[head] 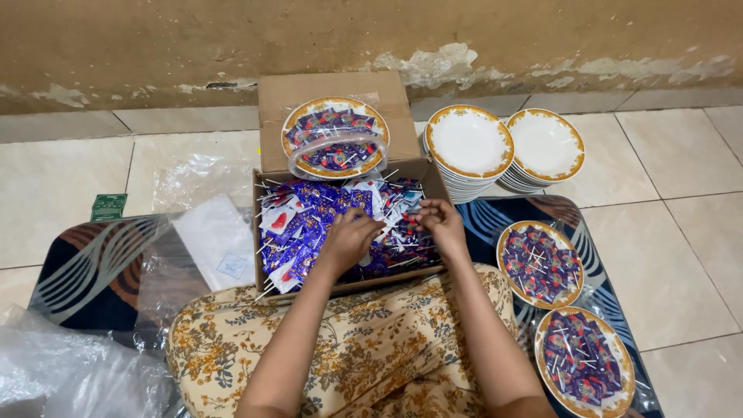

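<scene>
Both hands dig in the cardboard box: left hand and right hand, fingers curled narrow around purple lollipops. Gathering seems underway; filled plates lie right of the box.

The cardboard box is filled to its rim with purple-wrapped lollipops, among which both the left hand and the right hand are sunk. Behind it, passage is blocked by the wrapped plate on the flap and two stacks of empty plates. To the right, two filled plates are laid on the mat, beyond which bare floor tiles are left open.
</scene>
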